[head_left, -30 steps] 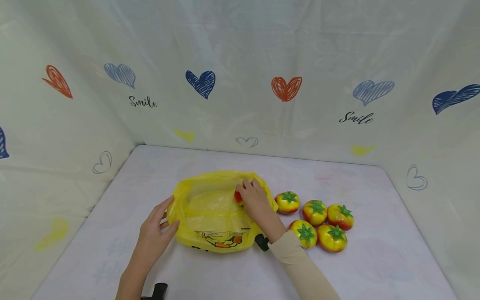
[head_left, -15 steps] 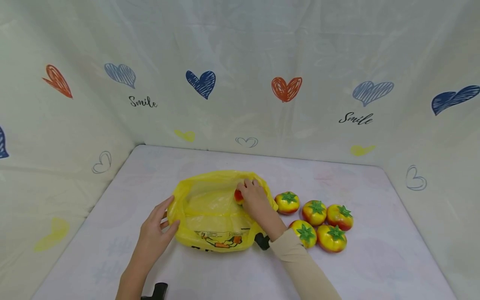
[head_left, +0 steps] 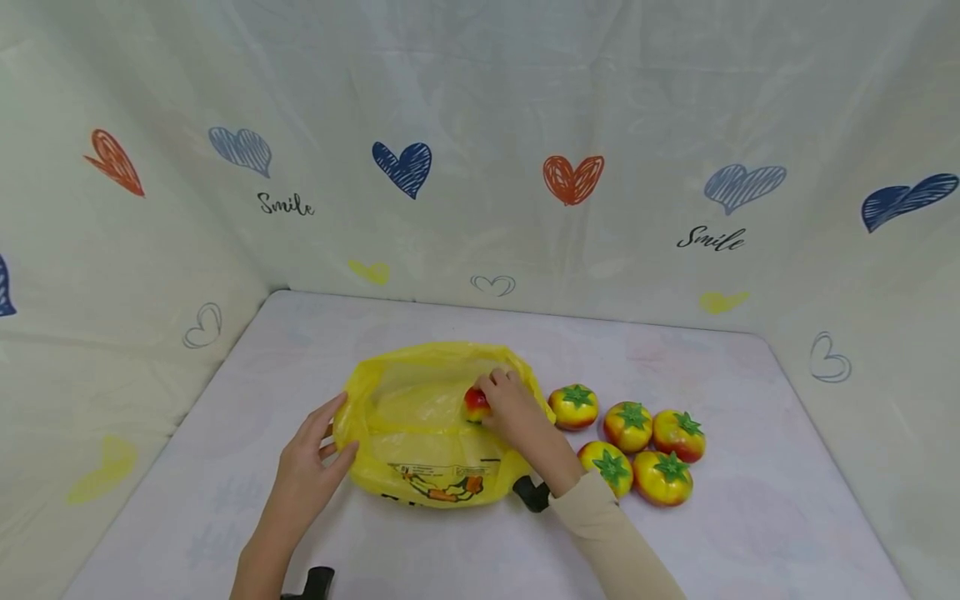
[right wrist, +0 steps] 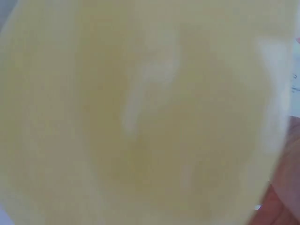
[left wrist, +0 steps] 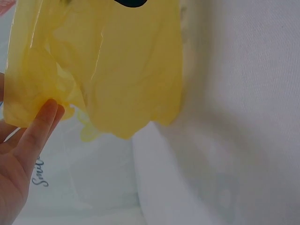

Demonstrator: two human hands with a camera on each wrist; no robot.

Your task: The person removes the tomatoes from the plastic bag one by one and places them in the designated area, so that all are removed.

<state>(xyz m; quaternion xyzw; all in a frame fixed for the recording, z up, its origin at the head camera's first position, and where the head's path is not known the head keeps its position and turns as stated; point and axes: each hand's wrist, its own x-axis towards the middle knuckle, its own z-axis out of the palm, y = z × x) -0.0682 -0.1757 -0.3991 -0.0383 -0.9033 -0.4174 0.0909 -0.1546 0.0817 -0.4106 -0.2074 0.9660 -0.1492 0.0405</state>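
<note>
A yellow plastic bag (head_left: 408, 408) lies with its mouth wide apart at the middle of the table, and printed figures show on its near side. My left hand (head_left: 311, 458) holds the bag's left edge; in the left wrist view its fingers (left wrist: 35, 136) lie against the yellow film. Inside the mouth, at the right, my right hand (head_left: 513, 408) grips a red and yellow toy tomato (head_left: 476, 403), partly covered by the fingers. Yellow film (right wrist: 164, 117) fills most of the right wrist view, hiding the tomato there; only part of the hand (right wrist: 286, 178) shows at the edge.
Several more toy tomatoes with green star-shaped tops, such as the nearest one (head_left: 574, 407), sit right of the bag, close to the right forearm. The white table (head_left: 420, 558) is bounded by a hanging cloth (head_left: 480, 233) printed with hearts.
My right hand has come slightly lower and nearer with the toy tomato, and more of the tomato shows. The left hand stays at the bag's edge.
</note>
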